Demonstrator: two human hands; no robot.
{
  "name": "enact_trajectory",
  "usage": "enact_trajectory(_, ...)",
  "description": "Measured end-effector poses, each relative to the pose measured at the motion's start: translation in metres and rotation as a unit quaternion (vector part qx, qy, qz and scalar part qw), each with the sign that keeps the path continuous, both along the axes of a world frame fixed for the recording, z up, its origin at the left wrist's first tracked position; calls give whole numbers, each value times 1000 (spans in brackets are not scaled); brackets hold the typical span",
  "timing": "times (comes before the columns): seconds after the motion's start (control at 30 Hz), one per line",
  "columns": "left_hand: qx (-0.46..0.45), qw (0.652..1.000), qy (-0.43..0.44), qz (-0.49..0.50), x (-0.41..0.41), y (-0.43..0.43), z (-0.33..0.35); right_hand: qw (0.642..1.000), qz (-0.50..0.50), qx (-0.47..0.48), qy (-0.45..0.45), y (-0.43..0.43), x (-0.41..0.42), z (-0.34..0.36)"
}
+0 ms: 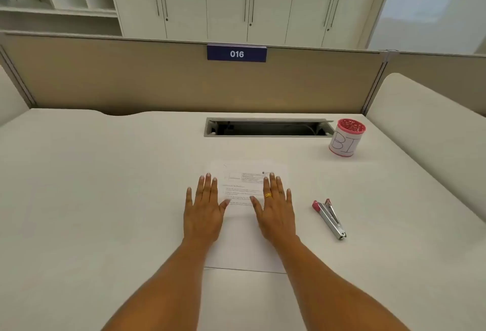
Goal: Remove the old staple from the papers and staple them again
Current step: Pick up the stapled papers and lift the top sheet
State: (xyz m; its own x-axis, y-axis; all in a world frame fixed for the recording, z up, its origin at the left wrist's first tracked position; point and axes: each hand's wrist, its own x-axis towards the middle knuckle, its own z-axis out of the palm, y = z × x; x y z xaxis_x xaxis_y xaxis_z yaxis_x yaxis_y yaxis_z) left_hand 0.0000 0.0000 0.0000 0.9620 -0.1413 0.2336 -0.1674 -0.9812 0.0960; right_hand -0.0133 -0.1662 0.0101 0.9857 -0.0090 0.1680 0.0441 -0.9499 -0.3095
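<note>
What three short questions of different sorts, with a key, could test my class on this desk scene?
1. True or false: the right hand holds the stapler.
2. What lies under both palms?
3. The pink cup stands: A) left of the papers, B) far right on the desk, C) on the papers.

Key: 1 false, it lies apart, right of that hand; the left hand is empty too. 2 the papers. 3 B.
</note>
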Motion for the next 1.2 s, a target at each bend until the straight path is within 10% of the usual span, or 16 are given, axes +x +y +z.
enact_trajectory(0.67, -186, 962, 141, 143, 1, -9, 12, 996, -10, -1, 91, -5, -4, -17)
enact_trajectory(0.93, -474, 839, 133, 231, 13, -10, 27, 993, 20, 8, 114, -12, -12, -18)
enact_trajectory(1.2, -568, 759, 163, 275, 22, -5, 37, 993, 35, -4, 114, -19, -17, -19)
